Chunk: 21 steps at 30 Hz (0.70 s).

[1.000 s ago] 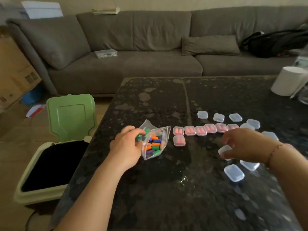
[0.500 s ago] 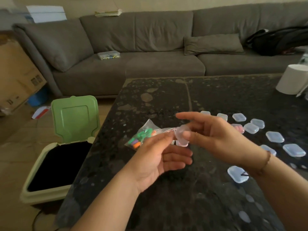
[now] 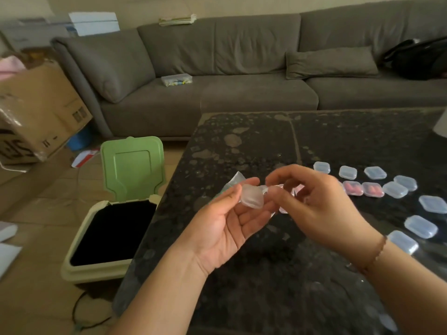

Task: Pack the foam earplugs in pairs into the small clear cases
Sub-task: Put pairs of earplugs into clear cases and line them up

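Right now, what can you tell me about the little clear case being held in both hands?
The small clear case is a rounded box of frosted, see-through plastic, lifted above the dark stone table. The left hand pinches one side between thumb and fingers; the right hand grips the other edge with its fingertips. It looks empty, with no coloured earplug showing inside. Whether the lid is open is hard to tell.

A dark speckled stone desk (image 3: 314, 141) stands before a long grey fabric sofa (image 3: 242, 68). Left of the desk, on the floor, sits an open bin with a green lid (image 3: 131, 170); a cardboard box (image 3: 41, 112) lies farther left. Small clear plastic cases (image 3: 396, 189) spread over the desk's right side. Both hands meet above the desk, a small clear case (image 3: 252, 198) between them.
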Available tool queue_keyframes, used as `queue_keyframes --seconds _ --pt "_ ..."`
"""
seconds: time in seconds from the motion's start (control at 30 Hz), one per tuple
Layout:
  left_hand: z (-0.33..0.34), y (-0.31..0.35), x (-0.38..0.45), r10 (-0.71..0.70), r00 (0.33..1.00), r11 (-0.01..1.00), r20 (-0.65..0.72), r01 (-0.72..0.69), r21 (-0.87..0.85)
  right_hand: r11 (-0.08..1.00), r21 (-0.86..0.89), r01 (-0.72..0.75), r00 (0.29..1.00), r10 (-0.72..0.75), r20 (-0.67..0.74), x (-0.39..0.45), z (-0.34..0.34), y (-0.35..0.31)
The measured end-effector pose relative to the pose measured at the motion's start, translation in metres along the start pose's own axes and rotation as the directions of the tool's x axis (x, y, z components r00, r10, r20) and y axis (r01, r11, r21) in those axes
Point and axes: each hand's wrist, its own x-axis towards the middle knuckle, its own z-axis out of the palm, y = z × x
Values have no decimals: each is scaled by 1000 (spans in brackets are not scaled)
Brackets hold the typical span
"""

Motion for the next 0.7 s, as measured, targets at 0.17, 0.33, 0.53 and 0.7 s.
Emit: queue_keyframes --seconds 0.17,0.33,0.53,0.7 --pt "-2 2 -3 65 997 997 -45 -67 -33 905 -304 298 948 -317 -15 -9 7 -8" --pt "-3 -4 -1 82 996 997 -42 -82 -8 872 -412 266 940 -329 -89 -10 20 -11" --pt "2 -9 -1 115 993 993 -11 -115 9 865 -444 233 940 -317 -124 -10 20 -11" --pt "5 -14 -1 125 992 992 -35 -125 -8 873 -450 190 945 -287 -158 -9 21 -11"
